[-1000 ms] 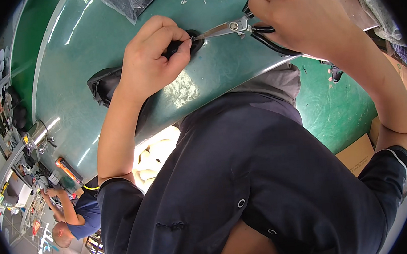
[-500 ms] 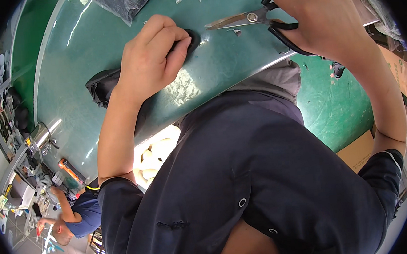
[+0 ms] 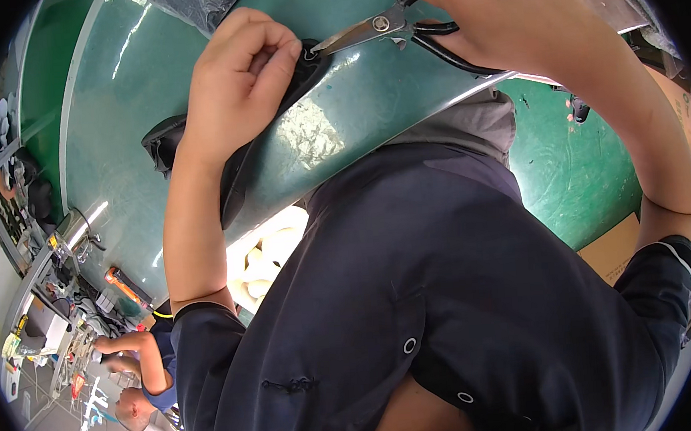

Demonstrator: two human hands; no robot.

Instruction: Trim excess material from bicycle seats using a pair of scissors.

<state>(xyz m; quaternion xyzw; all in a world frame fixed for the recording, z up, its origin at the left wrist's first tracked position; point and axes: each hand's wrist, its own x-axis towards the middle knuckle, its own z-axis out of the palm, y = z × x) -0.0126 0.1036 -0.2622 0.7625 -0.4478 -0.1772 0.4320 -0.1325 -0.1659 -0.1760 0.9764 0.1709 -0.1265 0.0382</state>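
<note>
"Black item (image 3: 311,72), where is it?"
"In the left hand (image 3: 242,82), thumb and fingers pinched together on it."
"And the right hand (image 3: 488,13)?"
"Curled round the handles of the scissors (image 3: 381,24), blade tips at the item, beside the left thumb."

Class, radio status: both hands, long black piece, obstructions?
Left hand pinching long, black, flexible-looking piece. Right hand holding silver-bladed, black-handled scissors, tips near piece's end. Left hand partly hides piece.
</note>
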